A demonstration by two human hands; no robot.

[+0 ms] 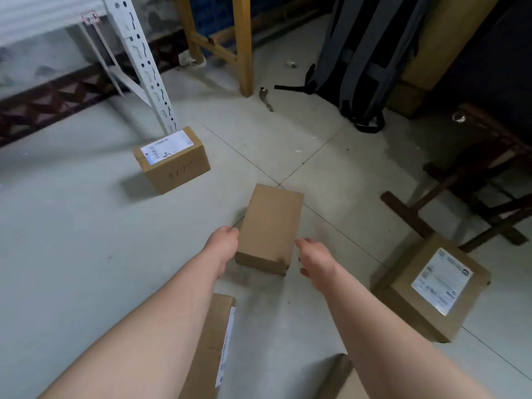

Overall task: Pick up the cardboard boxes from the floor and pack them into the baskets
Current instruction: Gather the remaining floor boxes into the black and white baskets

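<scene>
Left grip [223, 246] touches plain box [270, 226]; right grip [313, 260] just beside it.

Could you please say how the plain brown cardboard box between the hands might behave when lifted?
The plain brown cardboard box probably stays stiff: its faces look flat, edges crisp. Lying on a broad face, it seems unlikely to tip or roll. Its near corner looks dented, so a gentle two-sided grip seems wise.

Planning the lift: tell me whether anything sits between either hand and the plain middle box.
Nothing visible does. The left hand is at the plain box's left edge; the right hand is just off its near right corner, only bare floor between. No basket is in view.
</scene>
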